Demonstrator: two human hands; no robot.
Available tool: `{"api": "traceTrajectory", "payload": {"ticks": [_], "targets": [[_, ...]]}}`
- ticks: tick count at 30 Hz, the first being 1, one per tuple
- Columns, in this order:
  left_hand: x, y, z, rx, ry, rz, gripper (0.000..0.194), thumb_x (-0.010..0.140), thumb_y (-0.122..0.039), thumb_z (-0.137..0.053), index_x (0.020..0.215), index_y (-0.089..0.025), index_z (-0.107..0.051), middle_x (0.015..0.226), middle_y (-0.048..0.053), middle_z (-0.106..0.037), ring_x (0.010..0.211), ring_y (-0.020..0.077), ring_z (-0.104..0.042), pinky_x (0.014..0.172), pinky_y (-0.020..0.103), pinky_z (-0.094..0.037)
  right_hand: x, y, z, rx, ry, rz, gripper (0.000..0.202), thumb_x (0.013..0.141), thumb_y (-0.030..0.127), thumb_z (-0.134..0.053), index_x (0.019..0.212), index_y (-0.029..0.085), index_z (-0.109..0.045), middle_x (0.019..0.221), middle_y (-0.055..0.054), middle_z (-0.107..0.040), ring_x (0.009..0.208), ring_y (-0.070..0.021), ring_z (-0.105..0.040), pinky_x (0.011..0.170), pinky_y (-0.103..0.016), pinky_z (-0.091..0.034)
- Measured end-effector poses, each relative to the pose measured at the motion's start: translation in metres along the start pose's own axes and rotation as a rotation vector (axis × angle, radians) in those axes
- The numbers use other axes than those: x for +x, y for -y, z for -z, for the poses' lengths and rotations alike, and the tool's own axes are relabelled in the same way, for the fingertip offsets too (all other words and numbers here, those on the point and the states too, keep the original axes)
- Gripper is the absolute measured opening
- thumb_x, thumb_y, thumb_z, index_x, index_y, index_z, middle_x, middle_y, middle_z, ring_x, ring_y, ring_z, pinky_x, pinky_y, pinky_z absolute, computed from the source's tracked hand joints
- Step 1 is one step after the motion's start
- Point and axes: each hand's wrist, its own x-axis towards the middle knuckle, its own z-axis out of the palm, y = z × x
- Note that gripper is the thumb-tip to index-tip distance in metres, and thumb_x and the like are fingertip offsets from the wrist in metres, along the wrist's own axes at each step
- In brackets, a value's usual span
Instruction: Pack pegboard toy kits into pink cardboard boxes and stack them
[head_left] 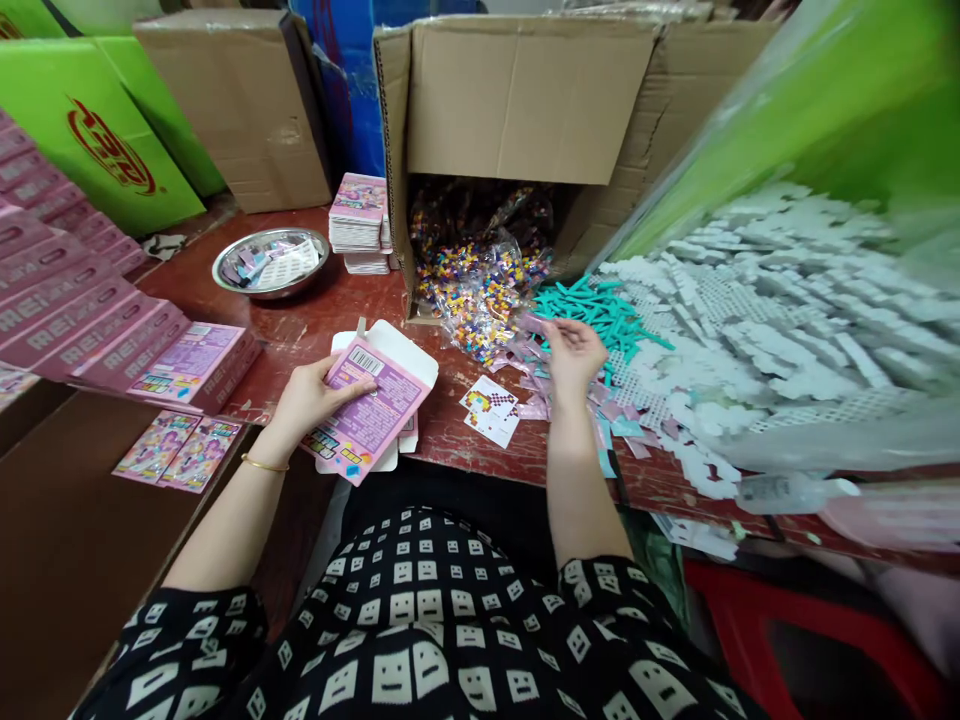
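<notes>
My left hand [311,400] grips a flat pink printed box [369,405] with its thumb across the face; white flaps of the box stick out at its top and bottom. My right hand [576,352] pinches a small pink packet [534,323] between thumb and fingers, over the edge of a heap of teal sticks [592,305]. More pink packets [534,390] lie beneath and beside that hand. Between my hands, small printed cards [491,408] rest on the red table. Just beyond them, bags of colourful beads [487,300] spill from an open cardboard box [525,100].
A metal bowl [271,292] of packets and a card stack [360,215] stand at the back left. Finished-looking pink boxes [105,300] are piled at left. White plastic pieces [795,310] fill the right side. A red stool [810,640] stands below.
</notes>
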Motion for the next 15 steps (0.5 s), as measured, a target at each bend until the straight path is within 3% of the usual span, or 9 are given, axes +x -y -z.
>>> {"api": "traceTrajectory", "payload": {"ticks": [1,2,5,7,10,13,15], "targets": [[0.001,-0.002,-0.001,0.004,0.01,-0.01,0.057,0.069,-0.064,-0.078,0.102,-0.018,-0.075,0.094,0.007,-0.079,0.081,0.0242,-0.072,0.066,0.028,-0.054,-0.015,0.022,-0.01,0.19,0.026,0.104,0.021,0.086,0.032,-0.066,0.1,0.017,-0.07,0.103,-0.009,-0.075,0.096,-0.0197,-0.071,0.092,-0.037,-0.057],[0.003,-0.005,-0.002,0.005,0.015,-0.019,0.057,0.069,-0.065,-0.077,0.101,-0.018,-0.075,0.094,0.007,-0.079,0.081,0.0244,-0.072,0.067,0.029,-0.054,-0.03,0.043,-0.023,0.33,0.159,0.187,0.02,0.084,0.035,-0.068,0.097,0.019,-0.072,0.101,-0.007,-0.076,0.094,-0.0192,-0.071,0.092,-0.038,-0.057],[0.006,-0.005,0.0,0.003,-0.011,-0.003,0.061,0.068,-0.067,-0.076,0.101,-0.016,-0.074,0.094,0.008,-0.079,0.081,0.0256,-0.072,0.068,0.03,-0.055,-0.061,0.092,-0.066,0.493,0.755,0.269,0.027,0.083,0.038,-0.071,0.104,0.021,-0.073,0.1,-0.005,-0.077,0.091,-0.0183,-0.072,0.089,-0.037,-0.059],[0.009,0.005,0.004,0.019,-0.043,0.061,0.065,0.068,-0.07,-0.074,0.104,-0.015,-0.073,0.096,0.01,-0.079,0.082,0.0272,-0.073,0.067,0.031,-0.055,-0.06,0.098,-0.079,0.494,0.823,0.229,0.033,0.086,0.04,-0.068,0.112,0.02,-0.07,0.106,-0.006,-0.076,0.096,-0.0184,-0.071,0.091,-0.037,-0.058],[0.011,0.029,0.008,0.128,-0.027,0.137,0.069,0.073,-0.073,-0.067,0.114,-0.017,-0.07,0.104,0.011,-0.078,0.091,0.0306,-0.073,0.075,0.035,-0.057,-0.039,0.065,-0.063,0.105,0.668,0.1,0.042,0.078,0.042,-0.077,0.109,0.017,-0.068,0.11,-0.011,-0.074,0.102,-0.0238,-0.07,0.094,-0.042,-0.056],[0.015,0.046,0.004,0.28,0.043,0.103,0.071,0.08,-0.073,-0.057,0.124,-0.017,-0.066,0.118,0.017,-0.073,0.106,0.0355,-0.069,0.09,0.043,-0.054,-0.026,0.013,-0.029,-0.564,0.704,-0.056,0.078,0.046,0.042,-0.096,0.111,0.012,-0.065,0.121,-0.021,-0.068,0.117,-0.0376,-0.063,0.099,-0.05,-0.051],[0.021,0.043,-0.004,0.41,-0.02,0.035,0.078,0.083,-0.071,-0.055,0.133,-0.011,-0.06,0.13,0.025,-0.064,0.12,0.0419,-0.06,0.099,0.052,-0.049,-0.025,-0.015,-0.014,-0.826,0.736,-0.115,0.089,0.037,0.042,-0.099,0.112,0.01,-0.064,0.125,-0.025,-0.065,0.123,-0.0425,-0.059,0.099,-0.051,-0.05]]}}
